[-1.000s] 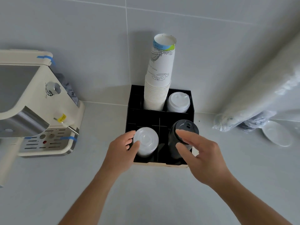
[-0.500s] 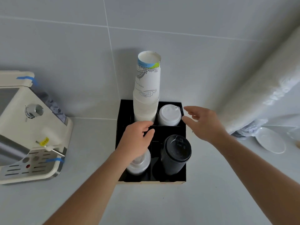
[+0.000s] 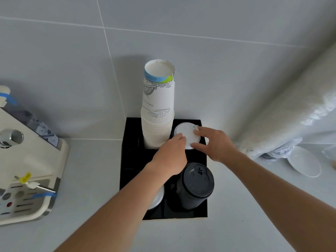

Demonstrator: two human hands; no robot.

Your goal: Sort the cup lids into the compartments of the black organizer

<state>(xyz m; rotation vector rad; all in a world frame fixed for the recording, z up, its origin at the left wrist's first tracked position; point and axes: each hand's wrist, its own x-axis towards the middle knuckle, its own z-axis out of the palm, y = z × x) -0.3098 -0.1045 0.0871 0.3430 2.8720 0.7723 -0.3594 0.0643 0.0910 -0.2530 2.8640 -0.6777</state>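
Observation:
The black organizer (image 3: 128, 160) stands against the tiled wall. Its back right compartment holds a stack of white lids (image 3: 185, 130). My left hand (image 3: 171, 155) curls its fingers against the left edge of that stack. My right hand (image 3: 212, 142) holds the stack from the right, fingers on the top lid and thumb at its near edge. A stack of black lids (image 3: 197, 182) fills the front right compartment. Clear lids (image 3: 157, 199) sit in the front left one, mostly hidden under my left forearm.
A tall stack of paper cups (image 3: 158, 99) rises from the back left compartment, close to my left hand. A cream coffee machine (image 3: 27, 160) stands at the left. A long plastic sleeve (image 3: 291, 110) leans at the right over a white dish (image 3: 303, 160).
Both hands have left the front stacks and moved back to the white lids. The left let go of the clear lids, the right came off the black lids.

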